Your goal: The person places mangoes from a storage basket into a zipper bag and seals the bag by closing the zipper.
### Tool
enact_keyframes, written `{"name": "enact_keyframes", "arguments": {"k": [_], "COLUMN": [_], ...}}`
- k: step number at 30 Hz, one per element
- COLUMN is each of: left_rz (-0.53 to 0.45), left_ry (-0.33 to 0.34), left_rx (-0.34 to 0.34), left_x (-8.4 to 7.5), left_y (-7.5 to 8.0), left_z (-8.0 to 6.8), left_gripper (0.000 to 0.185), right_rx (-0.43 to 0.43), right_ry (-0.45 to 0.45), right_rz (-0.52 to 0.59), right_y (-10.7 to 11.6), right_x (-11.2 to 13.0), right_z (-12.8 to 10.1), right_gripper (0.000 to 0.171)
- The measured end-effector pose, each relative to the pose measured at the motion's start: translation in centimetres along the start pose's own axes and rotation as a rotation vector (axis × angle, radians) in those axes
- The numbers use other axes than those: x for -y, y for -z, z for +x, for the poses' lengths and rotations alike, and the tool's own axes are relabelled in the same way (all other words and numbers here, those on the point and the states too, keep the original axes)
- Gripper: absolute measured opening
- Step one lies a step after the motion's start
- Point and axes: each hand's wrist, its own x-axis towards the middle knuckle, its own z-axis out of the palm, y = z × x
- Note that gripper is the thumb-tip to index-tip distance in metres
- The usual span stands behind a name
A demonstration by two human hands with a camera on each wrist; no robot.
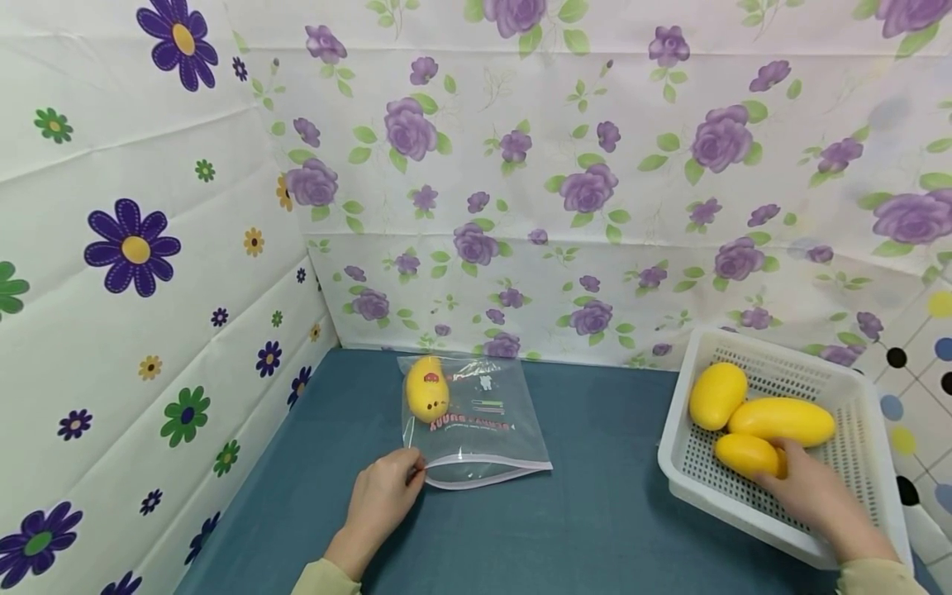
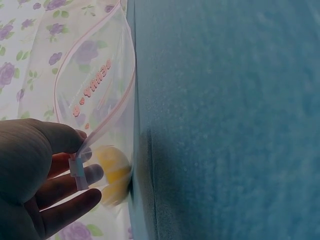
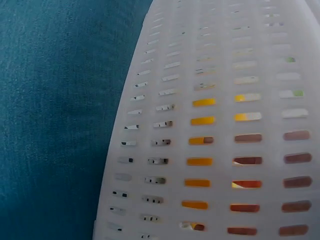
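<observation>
A clear zip bag with printed lettering lies on the table, its mouth facing me and parted. One yellow mango is inside it; in the left wrist view this mango shows blurred through the plastic. My left hand pinches the left corner of the bag's zip edge between thumb and index finger. Over at the right, my right hand reaches into a white basket and grips the nearest mango. In the right wrist view, the basket wall hides most of this hand.
Two more mangoes, a rounder one and a longer one, lie behind the gripped one in the basket. Blue-green cloth covers the table. Flowered sheets stand behind and at the left.
</observation>
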Motion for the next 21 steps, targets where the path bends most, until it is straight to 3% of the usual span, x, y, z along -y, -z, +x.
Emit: {"name": "enact_keyframes", "arguments": {"k": [5,14,21], "left_rz": [-0.003,0.003,0.005], "left_ry": [-0.009,-0.002,0.004], "left_rx": [-0.012,-0.004,-0.007], "left_x": [-0.03,0.00,0.06], "left_y": [-0.09,-0.24,-0.26], "left_z": [0.00,0.07,0.01], "left_gripper": [0.022,0.021,0.023], "right_rx": [-0.006,0.006,-0.003], "right_ry": [-0.033,0.010,-0.006], "right_rz": [0.024,-0.025,-0.016], "right_y": [-0.27,-0.71,-0.72], "right_x": [-0.09,-0.21,0.25], "right_z": [0.21,0.39,0.21], "right_gripper": [0.097,0.096,0.096]}}
